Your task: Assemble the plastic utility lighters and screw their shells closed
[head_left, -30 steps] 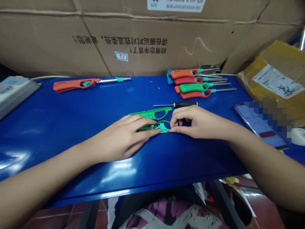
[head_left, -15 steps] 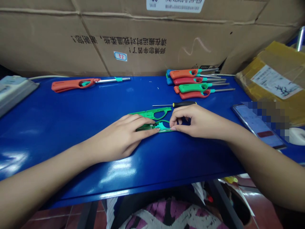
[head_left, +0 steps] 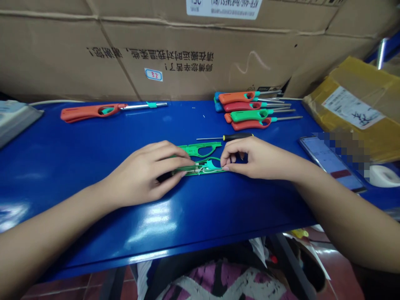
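An opened green lighter (head_left: 204, 172) lies on the blue table, its turquoise trigger (head_left: 210, 166) and thin pale wires showing inside. My left hand (head_left: 153, 173) holds its left end, fingers curled over the body and covering part of it. At the opposite end, my right hand (head_left: 242, 158) pinches the lighter's front between thumb and forefinger; anything small in that pinch is hidden. Just behind lies the loose green casing half (head_left: 203, 149), with its trigger loop. A screwdriver (head_left: 237, 137) with a black and yellow handle rests beyond my right hand.
At the back right, several assembled lighters (head_left: 250, 110) are piled. An orange lighter (head_left: 93, 111) lies back left. A large cardboard box (head_left: 125, 75) forms the rear wall. On the right are a phone (head_left: 331, 162), a taped parcel (head_left: 350, 108) and a white roll (head_left: 384, 176).
My left hand has slid left along the lighter, uncovering more of the inner parts and wires. My right hand keeps its pinch at the front end. The whole view has shifted slightly.
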The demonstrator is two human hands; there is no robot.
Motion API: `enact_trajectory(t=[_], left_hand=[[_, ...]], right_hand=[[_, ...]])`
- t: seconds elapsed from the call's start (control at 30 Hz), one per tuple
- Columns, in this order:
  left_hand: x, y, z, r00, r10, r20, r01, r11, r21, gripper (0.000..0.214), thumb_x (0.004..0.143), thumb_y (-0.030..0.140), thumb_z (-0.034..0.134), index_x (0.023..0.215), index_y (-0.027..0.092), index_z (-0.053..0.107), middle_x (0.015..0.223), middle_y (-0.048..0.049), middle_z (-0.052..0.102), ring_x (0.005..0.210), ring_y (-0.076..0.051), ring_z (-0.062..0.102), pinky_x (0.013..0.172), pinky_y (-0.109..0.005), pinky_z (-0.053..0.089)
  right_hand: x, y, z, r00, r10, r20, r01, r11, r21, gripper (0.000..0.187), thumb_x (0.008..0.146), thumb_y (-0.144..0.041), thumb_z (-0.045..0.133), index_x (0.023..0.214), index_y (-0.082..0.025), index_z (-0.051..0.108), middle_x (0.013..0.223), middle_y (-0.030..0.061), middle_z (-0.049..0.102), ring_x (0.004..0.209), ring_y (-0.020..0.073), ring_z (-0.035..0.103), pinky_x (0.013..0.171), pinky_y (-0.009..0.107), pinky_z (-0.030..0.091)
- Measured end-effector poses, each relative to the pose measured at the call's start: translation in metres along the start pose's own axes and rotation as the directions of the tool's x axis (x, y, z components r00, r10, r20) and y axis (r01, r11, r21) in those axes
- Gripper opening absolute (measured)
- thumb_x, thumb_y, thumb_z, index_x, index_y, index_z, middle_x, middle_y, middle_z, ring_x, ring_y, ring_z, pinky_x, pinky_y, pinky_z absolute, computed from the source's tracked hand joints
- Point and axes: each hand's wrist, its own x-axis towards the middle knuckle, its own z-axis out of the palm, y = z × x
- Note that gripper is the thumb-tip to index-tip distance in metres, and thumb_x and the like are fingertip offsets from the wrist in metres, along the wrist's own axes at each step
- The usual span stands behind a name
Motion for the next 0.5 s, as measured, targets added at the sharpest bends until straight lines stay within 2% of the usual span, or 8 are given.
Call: enact_trajectory(t=[0.1,0.17,0.37,0.5], left_hand=[[0.001,-0.003,-0.005,0.999,-0.017,-0.035,0.017,1.0,0.0,0.015,0.097,0.024,0.061,0.104,0.02,0.074,0.101,-0.0062,0.074,0.09,-0.02,0.066,0.083,-0.035,0.053],[0.001,-0.006,-0.006,1.0,-0.014,-0.026,0.014,1.0,-0.004,0.012,0.095,0.024,0.064,0.099,0.021,0.075,0.095,-0.0047,0.075,0.085,-0.02,0.065,0.08,-0.035,0.052],[-0.002,-0.014,-0.01,1.0,0.002,0.019,0.002,0.987,-0.159,0.013,0.093,0.018,0.067,0.1,0.02,0.077,0.095,-0.0044,0.076,0.087,-0.018,0.065,0.081,-0.032,0.053],[-0.004,-0.02,-0.015,0.997,-0.014,0.078,0.029,0.979,-0.202,0.017,0.094,0.018,0.066,0.105,0.021,0.078,0.097,-0.0056,0.073,0.089,-0.017,0.065,0.083,-0.031,0.053]], right_hand=[[0.0,0.001,0.0,1.0,0.024,0.0,-0.024,1.0,0.0,0.012,0.082,-0.014,0.062,0.086,-0.018,0.072,0.084,0.0027,0.073,0.075,0.0141,0.063,0.069,0.028,0.052],[0.001,0.001,0.0,1.0,0.022,-0.003,-0.022,1.0,-0.006,0.012,0.082,-0.014,0.061,0.086,-0.018,0.072,0.084,0.0028,0.072,0.075,0.0142,0.063,0.069,0.028,0.052],[-0.001,0.0,0.001,0.999,0.028,-0.016,-0.028,1.0,-0.002,0.014,0.08,-0.012,0.06,0.086,-0.018,0.072,0.082,0.0022,0.071,0.072,0.0135,0.061,0.065,0.027,0.05],[-0.001,0.001,0.001,0.999,0.04,-0.014,-0.04,0.999,-0.003,0.014,0.08,-0.014,0.061,0.087,-0.018,0.072,0.083,0.0024,0.071,0.073,0.0141,0.062,0.066,0.028,0.051]])
